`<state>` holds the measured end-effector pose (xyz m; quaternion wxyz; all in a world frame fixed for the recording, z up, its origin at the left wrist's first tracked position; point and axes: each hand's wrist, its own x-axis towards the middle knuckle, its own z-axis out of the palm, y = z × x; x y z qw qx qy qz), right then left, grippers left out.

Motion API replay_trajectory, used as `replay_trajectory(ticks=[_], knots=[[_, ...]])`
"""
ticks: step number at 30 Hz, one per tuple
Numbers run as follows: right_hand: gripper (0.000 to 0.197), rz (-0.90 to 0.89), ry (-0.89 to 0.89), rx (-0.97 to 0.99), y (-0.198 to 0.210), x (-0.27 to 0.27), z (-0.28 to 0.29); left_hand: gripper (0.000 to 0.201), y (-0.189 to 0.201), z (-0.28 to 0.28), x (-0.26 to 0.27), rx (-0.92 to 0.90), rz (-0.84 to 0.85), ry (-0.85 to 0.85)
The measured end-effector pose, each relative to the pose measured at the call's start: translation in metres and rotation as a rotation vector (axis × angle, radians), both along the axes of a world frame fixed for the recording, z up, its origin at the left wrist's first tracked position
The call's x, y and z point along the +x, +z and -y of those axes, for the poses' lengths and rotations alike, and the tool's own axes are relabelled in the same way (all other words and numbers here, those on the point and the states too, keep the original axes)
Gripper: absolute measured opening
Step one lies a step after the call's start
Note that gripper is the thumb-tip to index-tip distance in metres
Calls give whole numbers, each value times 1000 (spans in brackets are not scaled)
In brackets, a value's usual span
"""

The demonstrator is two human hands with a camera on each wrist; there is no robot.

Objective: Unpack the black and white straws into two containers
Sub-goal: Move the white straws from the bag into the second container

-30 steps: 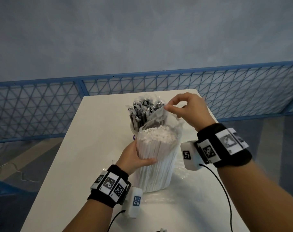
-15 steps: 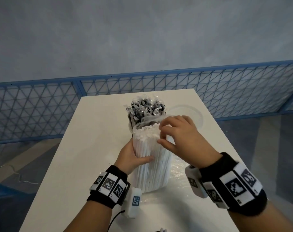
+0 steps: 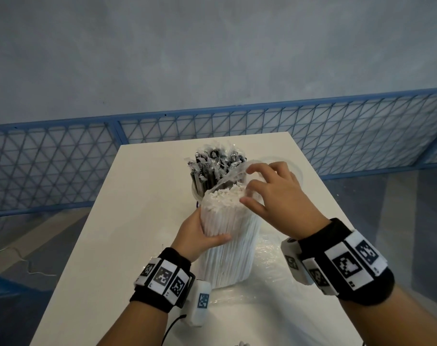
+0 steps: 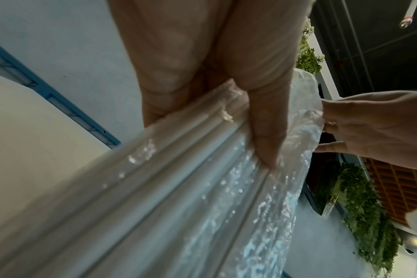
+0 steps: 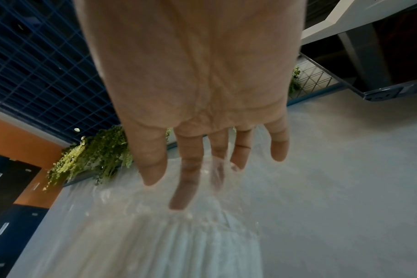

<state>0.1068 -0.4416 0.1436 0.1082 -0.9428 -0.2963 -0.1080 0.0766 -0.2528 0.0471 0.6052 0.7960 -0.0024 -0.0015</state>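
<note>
A bundle of white straws (image 3: 233, 248) in a clear plastic bag (image 3: 233, 174) stands upright on the white table (image 3: 137, 221). My left hand (image 3: 200, 236) grips the bundle's left side, thumb across the front (image 4: 267, 131). My right hand (image 3: 249, 188) is at the bag's open top with its fingers spread and fairly straight. In the right wrist view two fingers (image 5: 186, 180) show behind the plastic film. Behind the bundle, wrapped black straws (image 3: 212, 166) stand in a container (image 3: 195, 192). A clear round container (image 3: 298, 171) sits partly hidden behind my right hand.
Crumpled clear plastic (image 3: 269, 270) lies on the table to the right of the bundle. A blue mesh fence (image 3: 62, 166) runs beyond the table's far edge. The table's left edge is close to my left forearm.
My right hand let go of the bag's lifted edge and dropped to the bag's mouth, and its fingers have spread. My left hand and the bundle have stayed put.
</note>
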Motion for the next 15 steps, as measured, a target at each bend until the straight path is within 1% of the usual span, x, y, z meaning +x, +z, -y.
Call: replay_trajectory(ticks=[3,6,7,9,11,13,15], knots=[[46,-33,44,43,5,-6,7,64,0,-3,2,-29,-6,31],[39,54,31,-37,8,-8,18,63,-1,-5,2,-31,-16,47],[39,50,17,-71,9,-9,21,65,-1,-4,3,-29,-17,50],[42,6,-2,-117,10,-10,23,68,-1,-3,4,-23,-16,48],[45,-46,-11,-124,7,-12,19,70,-1,-2,4,-17,-8,42],[43,-40,-28,-73,1,-14,15,71,0,-3,3,-13,-11,31],[36,31,-49,73,1,-14,14,69,0,-4,0,-8,-20,20]])
